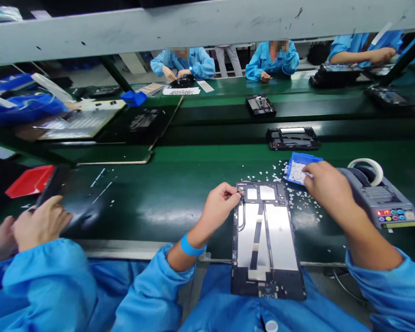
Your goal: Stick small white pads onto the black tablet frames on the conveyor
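Observation:
An opened tablet (282, 230) with silver battery panels and dark flat cables lies tilted over the bench edge above my lap. At its upper left corner my left hand (218, 205) is closed, thumb and index finger pinching the edge. Any small part between those fingertips is hidden. My right hand (328, 186) reaches into a small blue tray (306, 159) of white bits, its fingers drawn together at the pile. Whether a bit is in that pinch cannot be made out. Many loose white bits (302, 200) lie scattered between tray and tablet.
A grey tape dispenser (383, 196) with a white roll stands right of the tray. Two tablet-like units (293, 138) (260, 105) lie beyond. A co-worker's hands (41, 223) hold a dark device at left, near a red tray (30, 181). A shelf beam (207, 27) crosses above.

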### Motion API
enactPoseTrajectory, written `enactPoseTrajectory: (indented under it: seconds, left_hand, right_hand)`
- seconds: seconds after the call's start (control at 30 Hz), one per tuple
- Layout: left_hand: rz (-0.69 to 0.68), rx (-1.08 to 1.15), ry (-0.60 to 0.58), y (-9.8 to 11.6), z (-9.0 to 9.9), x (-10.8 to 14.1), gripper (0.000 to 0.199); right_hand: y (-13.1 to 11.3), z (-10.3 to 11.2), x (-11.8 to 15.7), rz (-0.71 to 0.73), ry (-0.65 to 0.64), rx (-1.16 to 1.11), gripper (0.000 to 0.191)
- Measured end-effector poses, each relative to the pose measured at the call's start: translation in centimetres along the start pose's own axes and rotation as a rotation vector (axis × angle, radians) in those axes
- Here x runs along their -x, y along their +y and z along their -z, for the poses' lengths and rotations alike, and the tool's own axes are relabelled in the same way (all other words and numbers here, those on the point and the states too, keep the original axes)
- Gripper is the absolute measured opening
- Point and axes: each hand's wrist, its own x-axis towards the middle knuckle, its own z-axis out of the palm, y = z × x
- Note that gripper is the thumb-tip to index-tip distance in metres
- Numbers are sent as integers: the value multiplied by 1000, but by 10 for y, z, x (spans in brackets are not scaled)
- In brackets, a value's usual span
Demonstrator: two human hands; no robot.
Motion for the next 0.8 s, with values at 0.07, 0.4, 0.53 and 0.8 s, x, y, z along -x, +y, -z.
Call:
enactPoseTrajectory:
  seconds: [0.07,0.4,0.53,0.8]
  left_hand:
    - [-14,3,19,0,-2,0,14]
    - [-179,-195,110,2,-6,10,4]
    - [-245,-265,126,5,-8,12,7]
    - [-257,-255,119,5,-7,14,8]
  right_hand:
    - [-37,-4,8,166,-12,-213,21]
    - [-136,-20,1,277,-185,-355,18]
    - [-133,-14,-1,228,-211,-463,17]
    - [-133,-9,-5,83,-337,-714,17]
